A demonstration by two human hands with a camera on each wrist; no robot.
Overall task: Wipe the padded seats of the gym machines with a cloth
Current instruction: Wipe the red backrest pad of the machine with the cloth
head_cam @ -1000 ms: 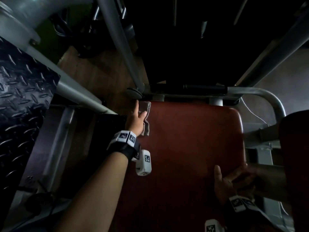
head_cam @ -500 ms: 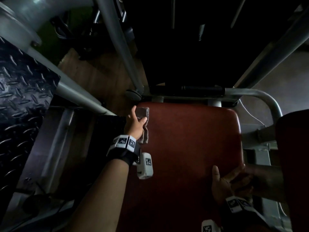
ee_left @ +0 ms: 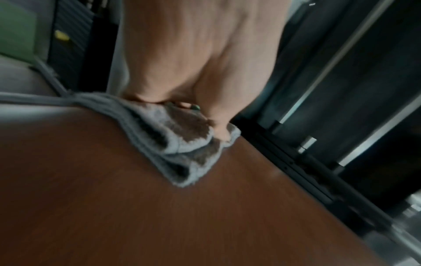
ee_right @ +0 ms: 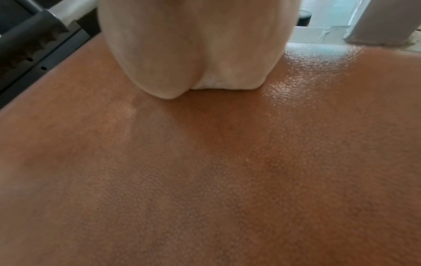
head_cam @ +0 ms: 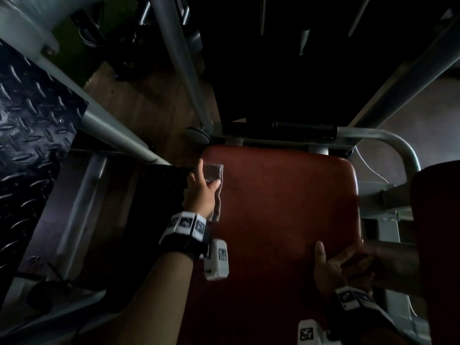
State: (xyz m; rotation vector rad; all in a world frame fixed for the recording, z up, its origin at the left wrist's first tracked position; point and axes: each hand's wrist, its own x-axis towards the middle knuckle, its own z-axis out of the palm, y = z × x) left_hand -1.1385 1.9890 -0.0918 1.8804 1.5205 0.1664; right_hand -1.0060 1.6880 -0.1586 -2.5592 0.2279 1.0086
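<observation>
The red-brown padded seat (head_cam: 286,220) fills the middle of the head view. My left hand (head_cam: 201,192) holds a folded grey cloth (head_cam: 214,170) against the seat's left edge, near its far left corner, with the thumb on top of the cloth. In the left wrist view the fingers curl into the cloth (ee_left: 182,144) on the seat (ee_left: 136,207). My right hand (head_cam: 333,267) rests on the seat's near right edge, thumb lying straight on the pad, fingers reaching over the side. In the right wrist view the palm (ee_right: 193,45) presses on the seat (ee_right: 205,171).
Grey steel frame tubes (head_cam: 181,61) rise just beyond the seat's far left corner. A black diamond-plate panel (head_cam: 29,125) lies to the left. A curved grey bar (head_cam: 398,143) runs round the far right corner. Another dark red pad (head_cam: 438,232) stands at the right.
My left hand has drawn the cloth back from the seat's far left corner, a little toward me along the left edge. The right hand has stayed on the right edge.
</observation>
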